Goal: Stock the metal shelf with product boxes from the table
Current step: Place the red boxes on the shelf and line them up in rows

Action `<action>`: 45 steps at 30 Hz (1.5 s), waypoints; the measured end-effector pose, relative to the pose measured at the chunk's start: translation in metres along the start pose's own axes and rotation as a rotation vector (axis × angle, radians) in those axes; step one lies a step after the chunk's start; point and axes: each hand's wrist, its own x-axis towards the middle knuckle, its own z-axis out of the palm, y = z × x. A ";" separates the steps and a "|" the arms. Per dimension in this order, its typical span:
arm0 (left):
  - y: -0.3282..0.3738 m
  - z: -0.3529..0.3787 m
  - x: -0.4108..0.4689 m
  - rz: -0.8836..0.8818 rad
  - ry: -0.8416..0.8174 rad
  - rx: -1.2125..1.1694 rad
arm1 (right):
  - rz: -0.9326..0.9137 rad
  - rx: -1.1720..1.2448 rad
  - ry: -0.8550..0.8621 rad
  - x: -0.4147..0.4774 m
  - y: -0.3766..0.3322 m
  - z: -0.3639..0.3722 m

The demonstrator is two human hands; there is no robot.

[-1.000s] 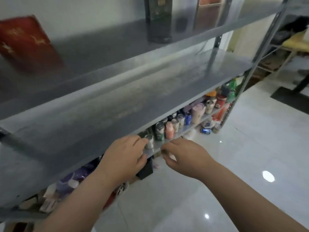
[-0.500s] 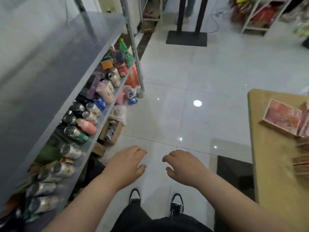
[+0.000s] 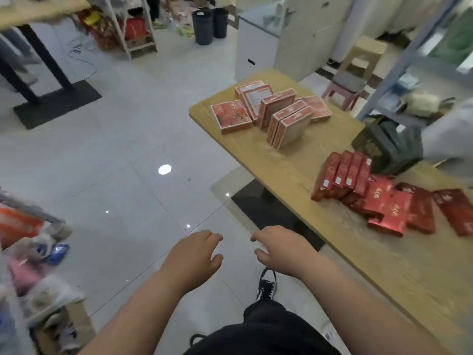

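Note:
A wooden table (image 3: 294, 175) stands to my right. On its far end lies a cluster of orange-red product boxes (image 3: 271, 111), some flat and some on edge. Nearer to me sits a group of dark red boxes (image 3: 378, 198), several upright and several lying flat. Behind them are dark green boxes (image 3: 384, 147). My left hand (image 3: 194, 254) and my right hand (image 3: 279, 247) hang over the floor in front of me, both empty with loosely curled fingers, well short of the table's boxes. The metal shelf is mostly out of view at the left edge.
The shelf's bottom corner (image 3: 38, 219) with cans and packets shows at the left. A black table base (image 3: 56, 103) stands far left. Black bins (image 3: 204, 26), a white cabinet (image 3: 258, 47) and a pink stool (image 3: 343, 90) stand beyond. A person in white (image 3: 450, 139) is at the right.
My view has swung from the metal shelf round to the right, to the table with the boxes. Both hands have left the shelf edge and stay empty.

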 end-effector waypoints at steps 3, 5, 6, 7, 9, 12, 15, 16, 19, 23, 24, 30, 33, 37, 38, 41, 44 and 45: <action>0.031 0.006 0.020 0.121 -0.063 0.035 | 0.132 0.066 0.035 -0.038 0.026 0.012; 0.055 0.011 0.034 0.188 -0.100 0.056 | 0.210 0.116 0.058 -0.062 0.046 0.020; 0.067 0.013 0.041 0.217 -0.112 0.066 | 0.243 0.137 0.064 -0.072 0.056 0.023; 0.079 0.014 0.049 0.246 -0.120 0.077 | 0.272 0.153 0.067 -0.081 0.067 0.026; 0.104 0.018 0.066 0.298 -0.142 0.096 | 0.319 0.177 0.072 -0.096 0.090 0.029; 0.136 0.022 0.093 0.330 -0.163 0.101 | 0.358 0.203 0.082 -0.109 0.127 0.028; 0.168 0.025 0.124 0.326 -0.177 0.098 | 0.384 0.239 0.082 -0.114 0.170 0.021; 0.177 0.026 0.134 0.318 -0.178 0.097 | 0.391 0.252 0.085 -0.114 0.185 0.018; 0.202 0.031 0.162 0.292 -0.189 0.112 | 0.388 0.251 0.093 -0.112 0.228 0.007; 0.228 0.034 0.198 0.252 -0.186 0.115 | 0.368 0.242 0.106 -0.104 0.270 -0.007; 0.231 0.034 0.206 0.238 -0.179 0.109 | 0.363 0.242 0.112 -0.102 0.276 -0.012; 0.219 0.024 0.260 0.216 -0.191 0.109 | 0.314 0.280 0.192 -0.066 0.301 -0.024; 0.206 0.015 0.298 0.232 -0.205 0.144 | 0.319 0.250 0.251 -0.036 0.310 -0.025; 0.204 0.009 0.362 0.340 -0.213 0.196 | 0.363 0.194 0.283 0.004 0.313 -0.036; 0.205 0.009 0.378 0.392 -0.212 0.230 | 0.392 0.182 0.269 0.014 0.312 -0.040; 0.212 0.013 0.420 0.610 -0.189 0.352 | 0.472 0.138 0.218 0.043 0.311 -0.050; 0.218 0.019 0.455 0.762 -0.215 0.424 | 0.547 0.081 0.145 0.062 0.314 -0.047; 0.218 0.021 0.464 0.791 -0.235 0.447 | 0.565 0.073 0.126 0.066 0.313 -0.046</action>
